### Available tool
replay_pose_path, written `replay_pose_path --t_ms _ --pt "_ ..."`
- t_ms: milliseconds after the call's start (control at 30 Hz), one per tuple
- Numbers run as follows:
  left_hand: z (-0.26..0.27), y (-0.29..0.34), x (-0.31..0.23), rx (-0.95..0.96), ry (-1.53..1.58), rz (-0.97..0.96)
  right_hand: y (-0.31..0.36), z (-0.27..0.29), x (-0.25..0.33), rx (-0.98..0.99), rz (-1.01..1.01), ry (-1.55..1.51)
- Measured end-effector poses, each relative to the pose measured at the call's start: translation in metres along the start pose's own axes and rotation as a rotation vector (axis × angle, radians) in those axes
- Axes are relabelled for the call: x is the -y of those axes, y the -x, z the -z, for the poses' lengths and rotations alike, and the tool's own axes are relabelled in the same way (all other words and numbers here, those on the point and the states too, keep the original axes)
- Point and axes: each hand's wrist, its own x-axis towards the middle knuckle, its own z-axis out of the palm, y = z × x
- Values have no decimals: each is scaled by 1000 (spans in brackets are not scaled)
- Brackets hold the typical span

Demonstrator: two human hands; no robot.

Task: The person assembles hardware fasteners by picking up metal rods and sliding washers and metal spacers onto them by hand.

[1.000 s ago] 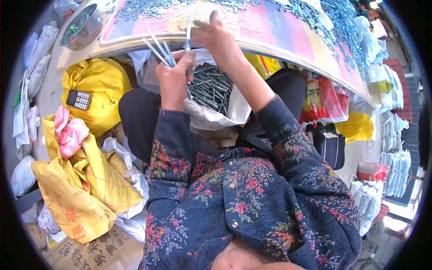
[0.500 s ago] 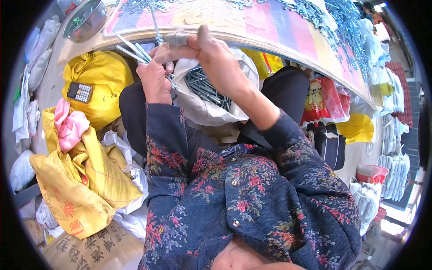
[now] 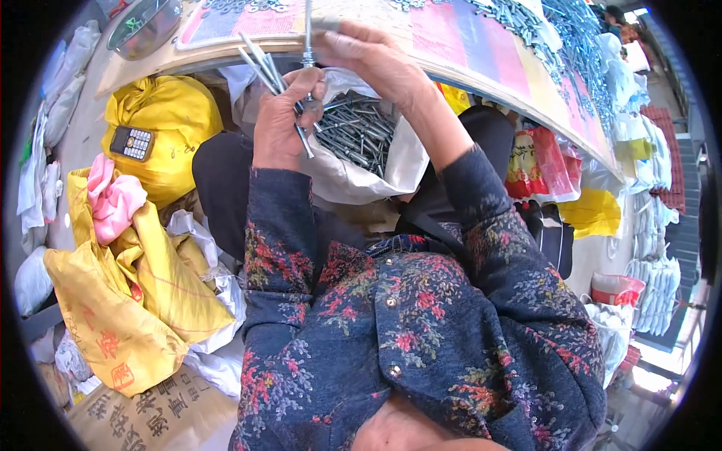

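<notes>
while the left hand [image 3: 283,126] is holding a fan of slender metal rods [image 3: 263,68] in a snug grip, their smooth, pale grey shafts are slanting up and to the left above the knuckles. one upright bolt [image 3: 308,56] is rising from the thumb side of that same grip, its straight shaft showing a ribbed, ring-like section just above the fingers. the right hand [image 3: 380,66] is hovering close beside this bolt, its fingers bending toward it and smearing into blur, so i cannot tell whether they are touching it or pinching anything.

below the hands, a white sack [image 3: 357,188] is gaping, its soft, creased mouth folding outward around a tangle of long, narrow, dark grey fasteners [image 3: 357,139]. beyond it, a pale wooden board [image 3: 124,75] is bearing a woven cloth [image 3: 444,37] in bands of pink, yellow and blue, where flat, ring-shaped washers [image 3: 252,4] are lying scattered and a bristling heap of shiny screws [image 3: 575,52] is crowding the right side. a round, glossy metal bowl [image 3: 147,34] is sitting toward the left end.

lower on the left, a bulging yellow bag [image 3: 169,177] is supporting a dark phone [image 3: 133,143] with pale keys, and a crumpled pink cloth [image 3: 114,199] is resting on a creased yellow sack [image 3: 113,323].
</notes>
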Motion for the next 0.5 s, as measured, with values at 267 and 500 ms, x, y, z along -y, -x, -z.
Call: replay_pose_path --t_ms 267,500 --pt "-6 4 17 -258 -636 -395 28 -31 -21 -297 69 669" --pt "-9 2 -2 -172 -779 -214 50 18 17 31 -233 1072"
